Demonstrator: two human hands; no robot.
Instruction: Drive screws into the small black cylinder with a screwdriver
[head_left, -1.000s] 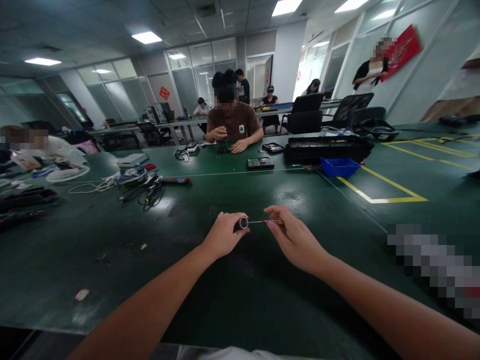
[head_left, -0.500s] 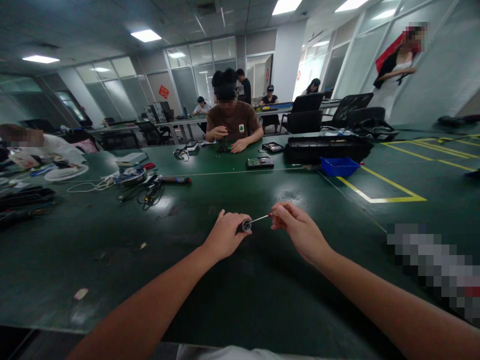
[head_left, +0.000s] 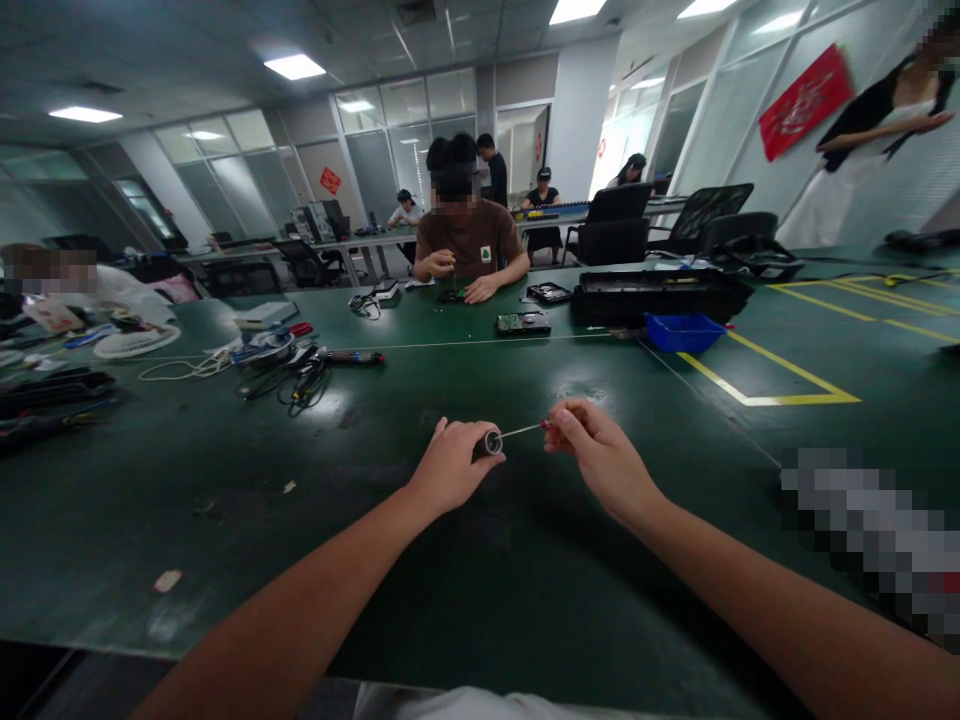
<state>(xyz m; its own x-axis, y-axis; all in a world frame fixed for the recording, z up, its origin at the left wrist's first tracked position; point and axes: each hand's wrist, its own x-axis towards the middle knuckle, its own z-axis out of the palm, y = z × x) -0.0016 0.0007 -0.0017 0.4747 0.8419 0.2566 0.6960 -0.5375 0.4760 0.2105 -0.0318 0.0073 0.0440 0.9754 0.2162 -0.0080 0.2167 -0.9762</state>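
The left hand [head_left: 452, 462] has its fingers curled round a dark cylinder [head_left: 491, 443], whose pale round end faces the camera, above the near part of the green table [head_left: 420, 620]. The right hand [head_left: 600, 455] pinches the red handle of a screwdriver [head_left: 523, 430] between thumb and fingers; its thin shaft reaches across to the cylinder's round end, though whether the tip touches inside is too small to tell. Farther off, a circuit board [head_left: 523, 323] lies between the hands and a seated person in a brown shirt [head_left: 471, 240]. To its right, a blue tray [head_left: 684, 332] sits just in front of a long black case [head_left: 660, 298]. Black cables [head_left: 304, 385] lie in a tangle on the left side.
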